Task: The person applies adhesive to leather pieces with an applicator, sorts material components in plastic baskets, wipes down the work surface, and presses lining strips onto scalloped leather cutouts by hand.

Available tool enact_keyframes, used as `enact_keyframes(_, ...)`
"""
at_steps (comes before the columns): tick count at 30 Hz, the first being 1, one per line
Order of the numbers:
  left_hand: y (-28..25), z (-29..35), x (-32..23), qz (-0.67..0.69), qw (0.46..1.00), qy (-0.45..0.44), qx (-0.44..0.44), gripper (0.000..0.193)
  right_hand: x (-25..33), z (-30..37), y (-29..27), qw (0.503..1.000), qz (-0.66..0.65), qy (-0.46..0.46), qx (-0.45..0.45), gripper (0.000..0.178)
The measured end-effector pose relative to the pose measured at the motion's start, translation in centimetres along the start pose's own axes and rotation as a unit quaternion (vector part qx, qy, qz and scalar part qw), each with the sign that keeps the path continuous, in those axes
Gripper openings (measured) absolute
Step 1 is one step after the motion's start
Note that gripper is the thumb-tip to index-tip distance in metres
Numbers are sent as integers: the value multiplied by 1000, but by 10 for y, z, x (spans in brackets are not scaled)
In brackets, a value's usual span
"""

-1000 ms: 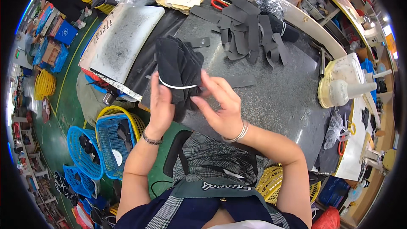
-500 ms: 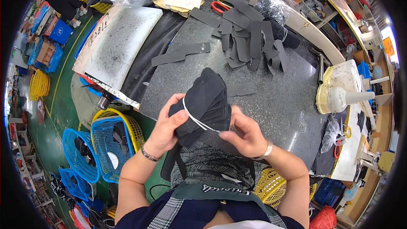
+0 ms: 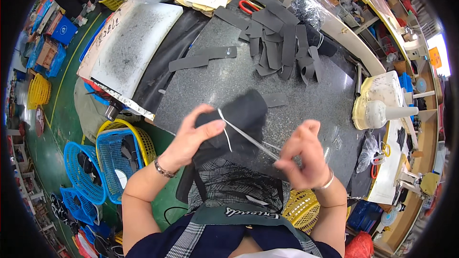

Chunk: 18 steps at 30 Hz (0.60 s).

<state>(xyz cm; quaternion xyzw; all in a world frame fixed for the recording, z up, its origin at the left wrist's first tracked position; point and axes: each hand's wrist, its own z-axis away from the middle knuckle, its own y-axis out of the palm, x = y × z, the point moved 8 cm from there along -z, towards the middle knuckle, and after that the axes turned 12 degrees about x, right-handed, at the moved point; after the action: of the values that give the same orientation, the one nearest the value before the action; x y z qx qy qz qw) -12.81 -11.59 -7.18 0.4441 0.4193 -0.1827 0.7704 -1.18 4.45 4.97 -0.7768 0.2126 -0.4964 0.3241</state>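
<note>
A bundle of black fabric pieces (image 3: 245, 114) is gripped at its left side by my left hand (image 3: 198, 131), thumb on top. Around the bundle runs a white elastic tie (image 3: 248, 138). My right hand (image 3: 306, 155) pinches the tie's far end and holds it stretched away from the bundle, to the right; the hand is slightly smeared by motion. Beyond the bundle a single dark strip (image 3: 274, 99) lies flat on the speckled grey tabletop (image 3: 315, 114).
Loose dark strips (image 3: 275, 43) are heaped at the back, beside red-handled scissors (image 3: 249, 5). A white board (image 3: 136, 43) stands on the left, above blue baskets (image 3: 86, 172). To the right are a white container with a spout (image 3: 377, 100) and a metal rod (image 3: 358, 80).
My right hand has moved right, drawing the tie out from the bundle into a long stretch. The bundle has tipped and turned to the right in my left hand.
</note>
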Motion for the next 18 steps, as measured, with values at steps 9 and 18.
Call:
enact_keyframes(9, 4, 7, -26, -114, 990, 41, 73, 48, -129, 46, 7, 873, -246, 349, -235, 16)
enact_keyframes(18, 1, 24, -12, 234, 967, 78, 69, 71, -98, 35, -15, 949, 119, 267, -121, 12)
